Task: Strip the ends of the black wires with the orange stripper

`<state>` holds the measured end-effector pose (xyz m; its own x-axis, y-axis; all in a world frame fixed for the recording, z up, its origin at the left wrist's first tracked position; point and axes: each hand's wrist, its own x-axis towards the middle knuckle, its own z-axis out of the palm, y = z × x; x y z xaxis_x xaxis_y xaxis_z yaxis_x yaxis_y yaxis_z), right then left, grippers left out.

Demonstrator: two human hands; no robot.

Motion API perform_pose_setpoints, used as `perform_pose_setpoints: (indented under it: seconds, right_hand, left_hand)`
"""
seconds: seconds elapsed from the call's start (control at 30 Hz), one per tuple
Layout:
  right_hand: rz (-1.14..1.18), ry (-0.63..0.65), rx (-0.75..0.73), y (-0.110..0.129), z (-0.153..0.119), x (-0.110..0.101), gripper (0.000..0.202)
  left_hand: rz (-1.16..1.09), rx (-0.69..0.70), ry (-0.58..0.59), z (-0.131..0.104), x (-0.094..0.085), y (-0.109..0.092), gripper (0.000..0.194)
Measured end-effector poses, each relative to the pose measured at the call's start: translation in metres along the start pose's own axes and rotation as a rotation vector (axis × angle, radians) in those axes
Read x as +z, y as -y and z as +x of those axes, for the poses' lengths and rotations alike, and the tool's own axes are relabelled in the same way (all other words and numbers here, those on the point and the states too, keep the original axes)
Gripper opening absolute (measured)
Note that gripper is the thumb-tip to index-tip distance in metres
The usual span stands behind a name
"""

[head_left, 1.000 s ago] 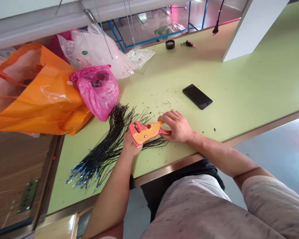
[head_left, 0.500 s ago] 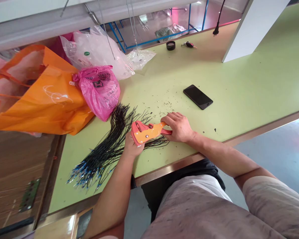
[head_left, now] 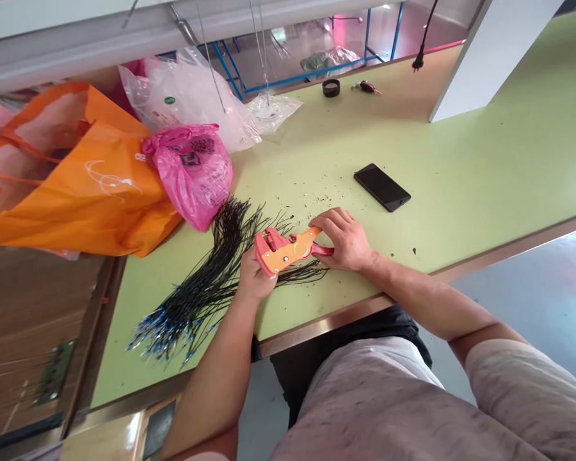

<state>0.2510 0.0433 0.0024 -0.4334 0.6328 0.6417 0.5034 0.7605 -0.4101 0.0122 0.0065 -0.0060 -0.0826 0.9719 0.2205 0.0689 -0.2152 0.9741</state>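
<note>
My right hand (head_left: 348,240) is wrapped round the handles of an orange and red wire stripper (head_left: 288,255). The tool lies level above the table, its red head pointing left and a gap showing at its jaws. Close behind that head is my left hand (head_left: 253,274), closed, with its fingertips and anything in them hidden by the tool. A large bundle of thin black wires (head_left: 206,275) with blue and silvery ends lies to the left. More black wires (head_left: 303,273) stretch beneath the stripper.
Small dark scraps (head_left: 324,197) are scattered on the green table (head_left: 461,173). A phone (head_left: 382,187) lies beyond my right hand. An orange bag (head_left: 91,186), a pink plastic bag (head_left: 196,173) and clear bags (head_left: 192,96) stand back left. A white post (head_left: 494,61) rises at the right.
The wire stripper's handles have spread apart and its jaws have opened wider in my right hand. My left hand stays by the tool's head.
</note>
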Motion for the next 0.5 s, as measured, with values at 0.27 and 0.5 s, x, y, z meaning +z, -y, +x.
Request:
perform_pose_setpoints:
  seconds: [0.27, 0.5]
  right_hand:
    - [-0.004, -0.054, -0.061, 0.0, -0.002, 0.002, 0.043]
    - [-0.005, -0.024, -0.027, 0.0, -0.001, 0.002, 0.041]
  left_hand:
    - [0.063, 0.146, 0.029, 0.001, 0.0, 0.006, 0.046]
    - [0.352, 0.282, 0.091, 0.001, -0.008, 0.016, 0.044]
